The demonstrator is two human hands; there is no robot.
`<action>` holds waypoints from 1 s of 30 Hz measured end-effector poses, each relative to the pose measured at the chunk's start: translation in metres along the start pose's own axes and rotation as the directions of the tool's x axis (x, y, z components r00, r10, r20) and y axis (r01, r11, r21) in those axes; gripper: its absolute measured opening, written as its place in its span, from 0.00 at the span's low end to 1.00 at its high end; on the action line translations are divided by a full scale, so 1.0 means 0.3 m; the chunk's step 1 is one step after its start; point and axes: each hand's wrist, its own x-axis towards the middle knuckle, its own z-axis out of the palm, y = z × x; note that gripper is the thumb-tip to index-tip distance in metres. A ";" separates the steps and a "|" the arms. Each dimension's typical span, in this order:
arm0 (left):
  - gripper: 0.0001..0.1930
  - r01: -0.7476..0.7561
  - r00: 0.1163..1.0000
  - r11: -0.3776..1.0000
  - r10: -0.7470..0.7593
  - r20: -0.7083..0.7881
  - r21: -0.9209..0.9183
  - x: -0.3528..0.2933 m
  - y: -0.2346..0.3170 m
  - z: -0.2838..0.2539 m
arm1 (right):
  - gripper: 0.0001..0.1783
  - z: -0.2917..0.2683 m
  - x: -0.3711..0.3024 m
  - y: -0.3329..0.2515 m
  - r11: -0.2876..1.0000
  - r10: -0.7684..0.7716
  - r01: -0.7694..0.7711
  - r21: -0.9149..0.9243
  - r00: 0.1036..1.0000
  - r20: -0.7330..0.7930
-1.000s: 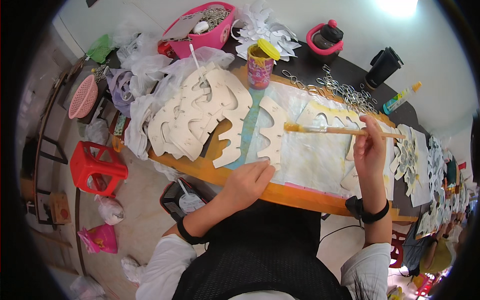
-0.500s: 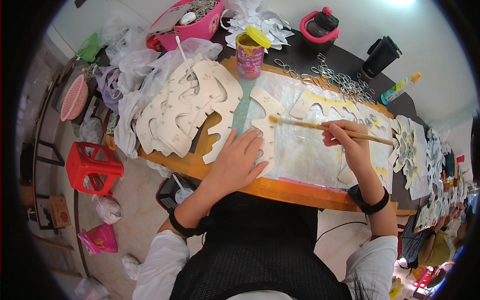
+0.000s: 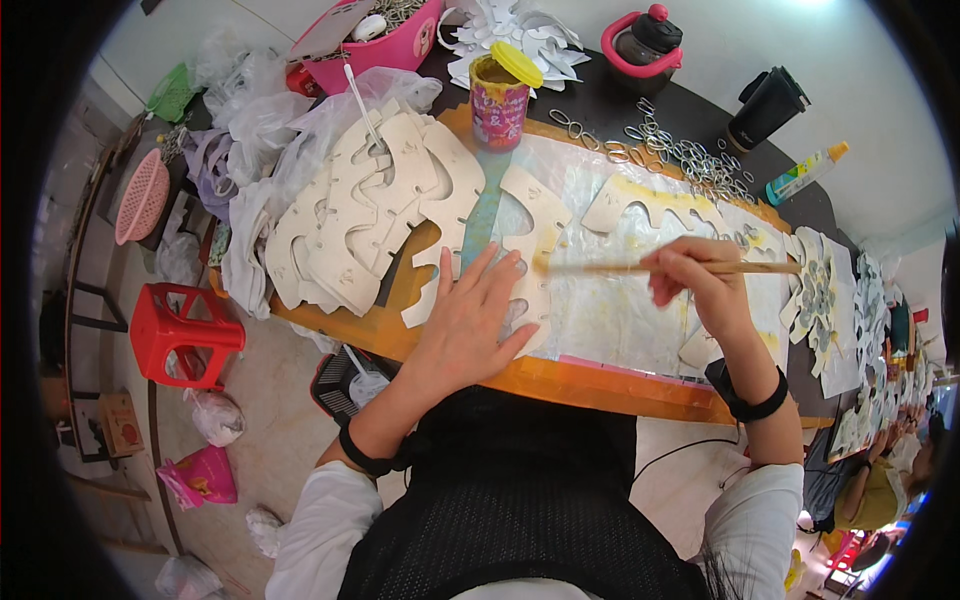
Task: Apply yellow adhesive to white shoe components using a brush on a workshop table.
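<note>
Cut-out strip (image 3: pixel 547 225): it lies on the surface (image 3: pixel 620 393), on your side of the purple cup (image 3: pixel 499 112). Your left grip (image 3: pixel 468 322), fingers spread and clasping nothing, overlaps its part farther from the cup; your right grip (image 3: pixel 698 283), fingers curled around a brush (image 3: pixel 610 267), stands apart, the bristles at the strip's edge. The strip is flat and cream, with arched notches and a yellowish tint near the bristles.

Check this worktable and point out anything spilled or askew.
Yellowish smears mark the thin whitish sheet right of the left hand, perhaps dripped paint. The round yellow lid tilts at the mouth of the purple-pink jar, and silver oval metal rings lie loosely scattered along the sheet's far side.
</note>
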 end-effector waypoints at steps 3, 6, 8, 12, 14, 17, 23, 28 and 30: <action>0.35 0.013 1.000 1.000 -0.013 -0.009 -0.020 -0.005 0.001 0.003 | 0.14 -0.007 0.004 -0.012 0.992 0.045 -0.044 0.120 0.999 -0.007; 0.37 0.017 1.000 1.000 -0.017 0.004 -0.024 -0.003 0.002 0.004 | 0.13 0.026 0.019 -0.014 0.999 -0.007 0.012 0.053 0.994 -0.106; 0.37 0.042 0.998 0.999 -0.041 0.039 -0.033 0.001 0.010 -0.009 | 0.13 0.003 -0.003 -0.048 0.998 0.061 -0.060 -0.014 0.994 0.095; 0.38 0.017 0.998 1.000 -0.016 0.055 -0.016 -0.003 0.017 -0.016 | 0.10 -0.001 -0.010 -0.065 0.999 -0.015 0.014 0.042 1.000 0.013; 0.38 0.016 0.998 1.000 -0.015 0.067 -0.021 -0.004 0.019 -0.020 | 0.10 -0.002 -0.017 -0.067 0.999 0.032 -0.032 0.000 0.991 0.133; 0.38 0.019 0.997 1.000 -0.018 0.076 -0.008 -0.003 0.019 -0.027 | 0.10 -0.033 -0.018 -0.092 0.996 0.088 -0.072 -0.061 0.946 0.313; 0.38 0.022 0.998 0.999 -0.020 0.063 -0.028 -0.007 0.014 -0.022 | 0.09 0.003 -0.003 -0.094 0.998 0.064 -0.057 -0.039 0.970 0.236; 0.37 0.016 0.997 0.999 -0.013 0.070 -0.037 0.000 0.020 -0.024 | 0.09 0.001 0.007 -0.062 0.996 -0.091 0.090 -0.025 0.994 -0.053; 0.37 0.016 0.998 0.999 -0.014 0.066 -0.032 -0.003 0.019 -0.023 | 0.10 0.007 -0.002 -0.065 0.996 -0.071 0.073 -0.059 0.997 0.034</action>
